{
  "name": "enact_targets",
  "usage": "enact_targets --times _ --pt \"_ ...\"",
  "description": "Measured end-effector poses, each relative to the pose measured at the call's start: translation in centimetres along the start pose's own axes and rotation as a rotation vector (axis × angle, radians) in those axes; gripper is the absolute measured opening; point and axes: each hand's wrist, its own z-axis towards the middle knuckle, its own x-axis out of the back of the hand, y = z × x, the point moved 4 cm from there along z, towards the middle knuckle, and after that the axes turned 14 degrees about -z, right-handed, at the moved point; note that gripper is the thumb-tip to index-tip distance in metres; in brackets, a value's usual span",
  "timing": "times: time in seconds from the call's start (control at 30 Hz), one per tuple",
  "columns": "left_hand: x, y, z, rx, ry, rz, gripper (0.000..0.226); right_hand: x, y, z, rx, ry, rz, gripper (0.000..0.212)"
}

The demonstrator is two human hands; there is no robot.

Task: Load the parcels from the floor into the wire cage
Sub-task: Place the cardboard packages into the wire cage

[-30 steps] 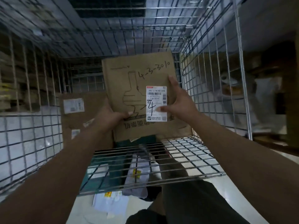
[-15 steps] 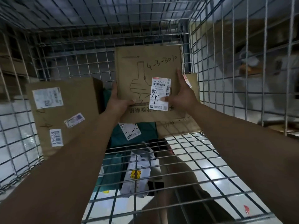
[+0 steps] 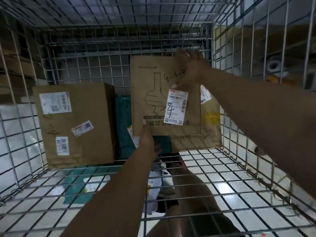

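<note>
A flat cardboard box (image 3: 153,82) with a line drawing and a white label marked "4" stands upright at the back of the wire cage (image 3: 239,170). My left hand (image 3: 147,141) is at its lower left corner, thumb on the front face and fingers under the edge. My right hand (image 3: 191,69), blurred, lies over the upper right corner with fingers spread. The box stands in front of another cardboard box (image 3: 211,129) at the cage's right wall.
A large brown box (image 3: 77,127) with several labels stands at the back left, with a teal parcel (image 3: 123,124) between it and the held box. Through the mesh floor I see a teal bag (image 3: 77,187), a white bag (image 3: 153,189) and my leg (image 3: 196,194).
The box has moved deeper into the cage and to the right. My right hand slid from its right edge up to the top corner and opened; my left hand dropped to the lower corner.
</note>
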Motion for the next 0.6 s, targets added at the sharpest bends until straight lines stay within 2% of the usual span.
enact_targets --times 0.1,0.2,0.27,0.4,0.47,0.6 --pt "-2.9 -2.0 -1.3 0.054 -0.118 -0.203 0.054 0.9 -0.2 1.4 0.087 -0.041 -0.082 0.131" --pt "-4.6 -2.5 -1.5 0.084 -0.208 -0.360 0.032 0.3 0.3 1.4 0.089 0.006 -0.095 0.130" --pt "-4.6 -2.0 -1.2 -0.031 -0.245 -0.308 0.032 -0.4 1.5 1.1 0.039 -0.007 -0.055 0.132" --pt "-4.2 2.5 -0.3 -0.327 -0.231 -0.179 0.060 -1.4 4.6 0.2 -0.097 -0.074 0.145 0.138" --pt "-5.2 5.8 -0.3 -0.374 -0.255 -0.094 0.064 -1.4 6.2 0.1 -0.149 -0.069 0.269 0.140" --pt "-9.5 12.3 -0.1 -0.479 -0.328 0.164 0.075 -0.4 9.3 0.3 -0.218 -0.006 0.422 0.112"
